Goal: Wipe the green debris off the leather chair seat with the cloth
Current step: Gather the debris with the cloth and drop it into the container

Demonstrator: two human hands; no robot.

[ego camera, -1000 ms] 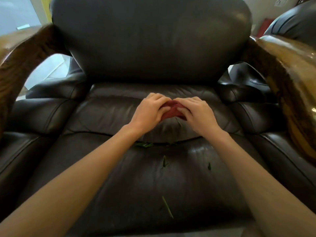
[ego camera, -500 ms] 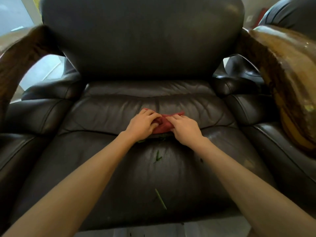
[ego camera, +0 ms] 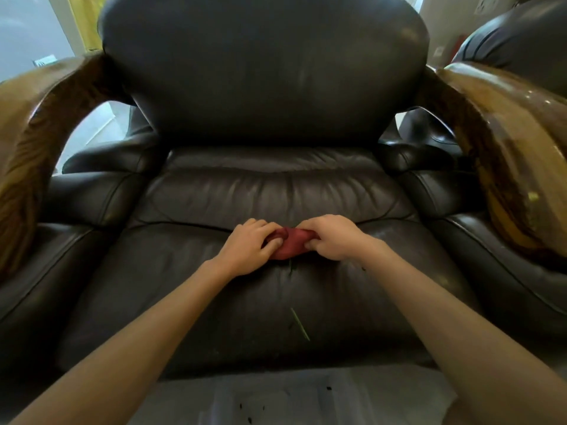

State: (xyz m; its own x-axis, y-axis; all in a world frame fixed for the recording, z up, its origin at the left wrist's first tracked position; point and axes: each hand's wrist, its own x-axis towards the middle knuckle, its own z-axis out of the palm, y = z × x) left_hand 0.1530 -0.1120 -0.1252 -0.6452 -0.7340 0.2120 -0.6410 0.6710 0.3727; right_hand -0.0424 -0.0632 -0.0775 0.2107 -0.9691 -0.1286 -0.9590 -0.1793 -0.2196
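Both the left hand (ego camera: 250,248) and right hand (ego camera: 333,239) grip a bunched red cloth (ego camera: 290,245) mid-seat on the creased dark leather chair seat (ego camera: 184,286), a thin green stalk (ego camera: 300,324) lying toward its front edge between glossy wooden armrests (ego camera: 503,142).

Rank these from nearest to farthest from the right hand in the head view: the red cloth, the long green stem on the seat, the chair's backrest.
1. red cloth: gripped in the right hand, at the seat's middle.
2. long green stem: on the seat, toward the front edge.
3. backrest: upright behind the seat.

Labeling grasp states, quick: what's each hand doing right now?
Left hand: closed on the cloth, pressing it to the seat.
Right hand: closed on the cloth too.
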